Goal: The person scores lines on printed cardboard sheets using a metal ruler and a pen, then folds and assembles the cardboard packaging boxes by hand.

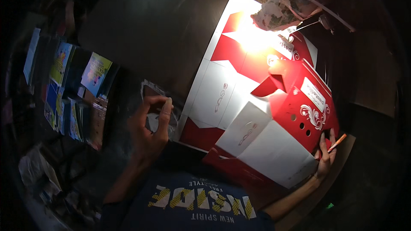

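A partly folded red-and-white cardboard box (pixel 282 149) with round holes and white scroll print stands tilted at the right. My right hand (pixel 326 156) grips its right lower corner, fingers on the red panel. A slim orange-and-white stick (pixel 338 142) pokes out from between those fingers; its kind is unclear. My left hand (pixel 152 124) is raised left of the box, thumb and index finger pinched together. Whatever they may hold is too small to make out. Under the box lies a flat printed cardboard sheet (pixel 209 90) in the same colours.
Strong light from a lamp with a ragged wrapped shade (pixel 280 13) falls on the sheet's far end. Beside my left hand lies a dark, pale-rimmed piece (pixel 147 86), partly hidden. Stacks of colourful booklets (pixel 97 72) stand at the left. Brown cardboard (pixel 346 145) lies behind my right hand.
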Demonstrator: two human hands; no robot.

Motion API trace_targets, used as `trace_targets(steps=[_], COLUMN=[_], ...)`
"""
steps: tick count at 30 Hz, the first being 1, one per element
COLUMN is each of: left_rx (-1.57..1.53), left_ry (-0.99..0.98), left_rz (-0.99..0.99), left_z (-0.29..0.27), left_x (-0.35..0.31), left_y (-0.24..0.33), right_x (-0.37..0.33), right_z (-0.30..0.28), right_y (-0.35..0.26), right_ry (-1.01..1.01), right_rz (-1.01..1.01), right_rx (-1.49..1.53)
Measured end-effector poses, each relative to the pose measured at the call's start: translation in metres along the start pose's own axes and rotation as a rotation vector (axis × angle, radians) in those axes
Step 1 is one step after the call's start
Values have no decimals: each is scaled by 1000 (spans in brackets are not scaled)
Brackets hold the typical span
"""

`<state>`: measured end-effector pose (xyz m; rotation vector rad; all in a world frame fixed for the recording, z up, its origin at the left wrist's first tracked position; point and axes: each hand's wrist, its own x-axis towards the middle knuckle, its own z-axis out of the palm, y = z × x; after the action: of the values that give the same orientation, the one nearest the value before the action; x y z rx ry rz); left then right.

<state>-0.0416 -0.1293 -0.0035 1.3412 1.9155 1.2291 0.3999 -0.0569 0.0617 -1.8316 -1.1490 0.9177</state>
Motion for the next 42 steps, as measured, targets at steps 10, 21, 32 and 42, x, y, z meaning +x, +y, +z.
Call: trace_targets(steps=[10, 21, 32, 42], left_rx=[181, 220, -86, -319], left_ry=[-213, -214, -188, -831], left_rz=[432, 444, 129, -396], left_z=[22, 12, -1, 17], left_x=[69, 36, -18, -37], left_y=[14, 7, 6, 41], right_x=[17, 32, 59, 60], right_z=[84, 78, 41, 36], right_y=[-39, -32, -1, -11], right_ry=[8, -91, -55, -135], right_rz=[147, 102, 137, 226], right_rx=[147, 105, 12, 20])
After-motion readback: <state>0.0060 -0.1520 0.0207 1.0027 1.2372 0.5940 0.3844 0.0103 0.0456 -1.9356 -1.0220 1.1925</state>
